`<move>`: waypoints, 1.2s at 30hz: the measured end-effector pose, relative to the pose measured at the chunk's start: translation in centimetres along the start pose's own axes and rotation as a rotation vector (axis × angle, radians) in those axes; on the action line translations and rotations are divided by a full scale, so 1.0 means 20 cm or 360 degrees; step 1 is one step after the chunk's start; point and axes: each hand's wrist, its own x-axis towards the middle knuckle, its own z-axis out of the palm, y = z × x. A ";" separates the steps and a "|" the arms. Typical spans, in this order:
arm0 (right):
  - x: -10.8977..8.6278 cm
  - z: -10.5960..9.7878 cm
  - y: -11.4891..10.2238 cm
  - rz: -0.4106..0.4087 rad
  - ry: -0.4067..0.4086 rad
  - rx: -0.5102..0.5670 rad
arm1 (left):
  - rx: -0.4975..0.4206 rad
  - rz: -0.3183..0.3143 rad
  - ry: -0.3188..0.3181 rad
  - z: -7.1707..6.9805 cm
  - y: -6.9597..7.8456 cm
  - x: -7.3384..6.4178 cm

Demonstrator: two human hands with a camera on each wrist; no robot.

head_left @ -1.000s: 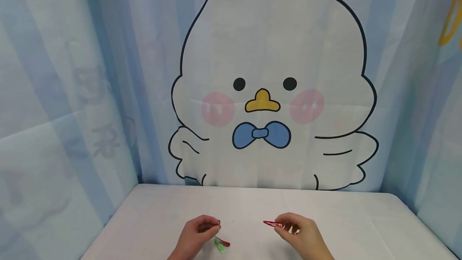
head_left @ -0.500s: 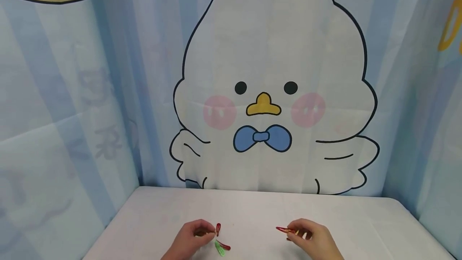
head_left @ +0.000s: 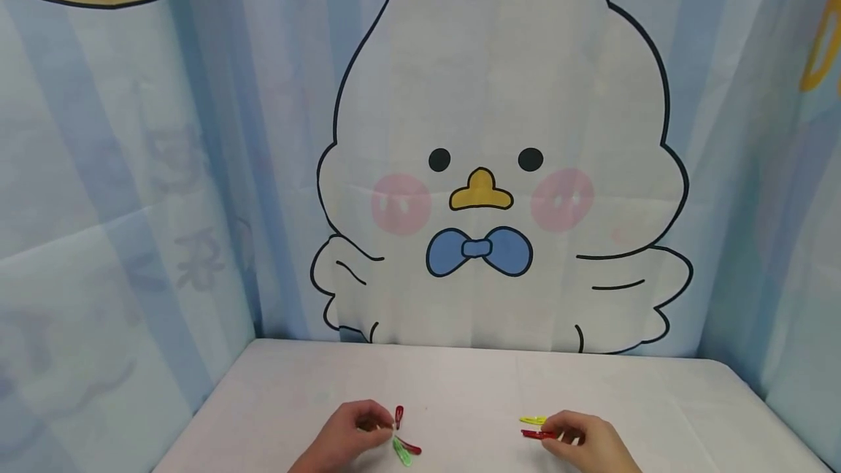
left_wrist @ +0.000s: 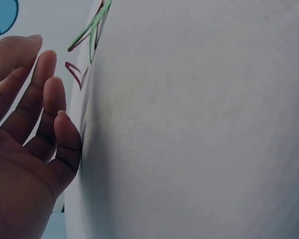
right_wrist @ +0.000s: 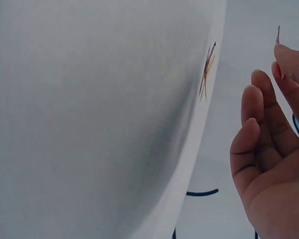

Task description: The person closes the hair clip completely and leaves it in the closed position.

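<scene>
In the head view, my left hand (head_left: 348, 435) hovers beside a small group of snap hair clips. A red hair clip (head_left: 398, 417) lies just past its fingertips. Below it a green hair clip (head_left: 402, 451) touches or overlaps another red hair clip (head_left: 410, 447). The left wrist view shows the fingers loosely bent and holding nothing, apart from the green hair clip (left_wrist: 92, 32). My right hand (head_left: 588, 440) pinches a red hair clip (right_wrist: 278, 35) between thumb and forefinger. Near those fingers lies a yellow hair clip (head_left: 532, 420); clips on the table overlap in the right wrist view.
The white table (head_left: 473, 385) runs back to a striped curtain (head_left: 282, 166) printed with a cartoon chick. Curtain sides close in the table at left and right. Table surface lies between the two clip groups.
My left fingers have come off a red hair clip, now lying near them. My right hand has moved right and toward me with a red clip; the yellow clip now shows beside it.
</scene>
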 end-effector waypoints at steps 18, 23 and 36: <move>0.04 -0.03 0.10 0.0269 -0.0158 -0.0012 | 0.0237 -0.0024 -0.0009 0.04 0.01 0.05; 0.04 -0.02 0.12 0.0278 -0.0198 -0.0033 | 0.0279 -0.0025 0.0008 0.04 0.01 0.05; 0.05 0.00 0.13 0.0246 -0.0222 -0.0047 | 0.0239 -0.0140 0.0026 0.05 0.01 0.06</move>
